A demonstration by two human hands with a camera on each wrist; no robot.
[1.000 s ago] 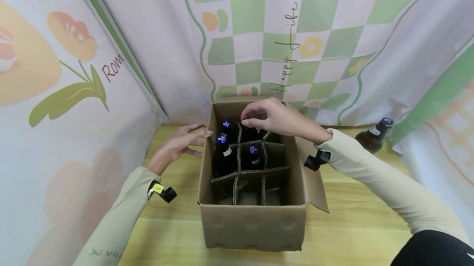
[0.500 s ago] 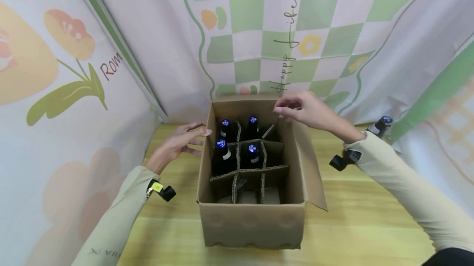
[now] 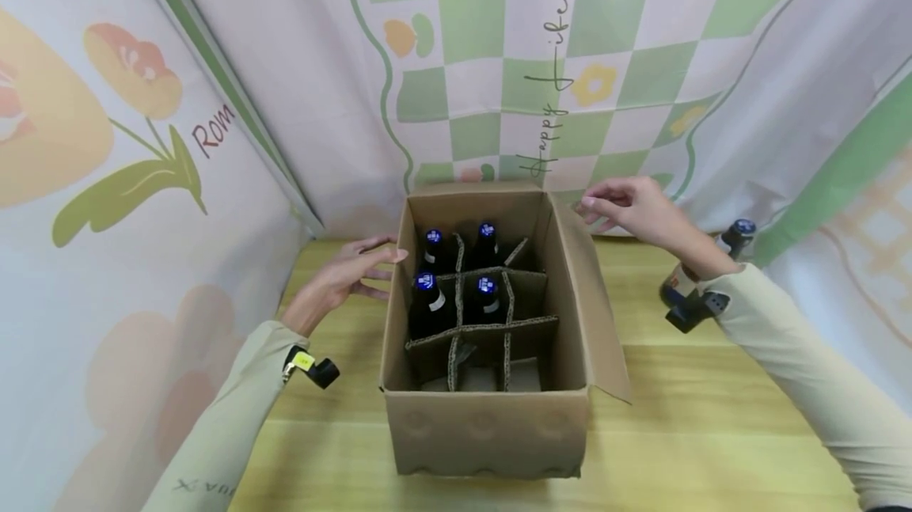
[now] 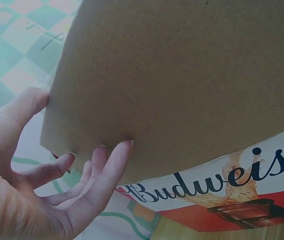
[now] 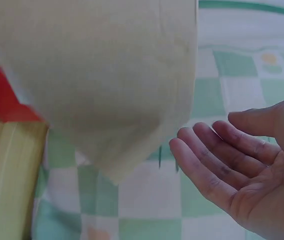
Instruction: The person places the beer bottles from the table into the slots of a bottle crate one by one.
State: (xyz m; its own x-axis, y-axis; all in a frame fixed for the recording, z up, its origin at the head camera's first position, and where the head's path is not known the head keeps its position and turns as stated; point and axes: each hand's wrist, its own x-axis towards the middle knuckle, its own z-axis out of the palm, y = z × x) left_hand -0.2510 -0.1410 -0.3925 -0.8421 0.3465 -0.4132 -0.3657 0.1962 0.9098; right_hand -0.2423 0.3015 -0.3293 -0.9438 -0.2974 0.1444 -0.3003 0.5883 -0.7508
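A brown cardboard box [image 3: 484, 434] with a cardboard divider [image 3: 530, 286] holds dark bottles with blue caps in its left and middle compartments, among them a back-middle bottle [image 3: 487, 243] and a front-left bottle [image 3: 430, 310]. My left hand [image 3: 356, 268] rests on the box's left side, thumb at the rim. In the left wrist view its fairly straight fingers touch the cardboard [image 4: 182, 90], above a printed "Budweis" band. Right of the box's back corner, my right hand [image 3: 641, 213] hovers with relaxed fingers and nothing in it. The right wrist view shows its palm [image 5: 262, 195] beside a flap [image 5: 117, 75].
A brown bottle [image 3: 738, 235] stands on the wooden table [image 3: 677, 393] at the right, partly behind my right wrist. The box's right flap [image 3: 602, 322] hangs outward. Patterned curtains [image 3: 470, 85] enclose the back and sides.
My right hand has moved from above the back-middle compartment, out past the box's right rim, uncovering the back-middle bottle. The left hand stays at the box's left side.
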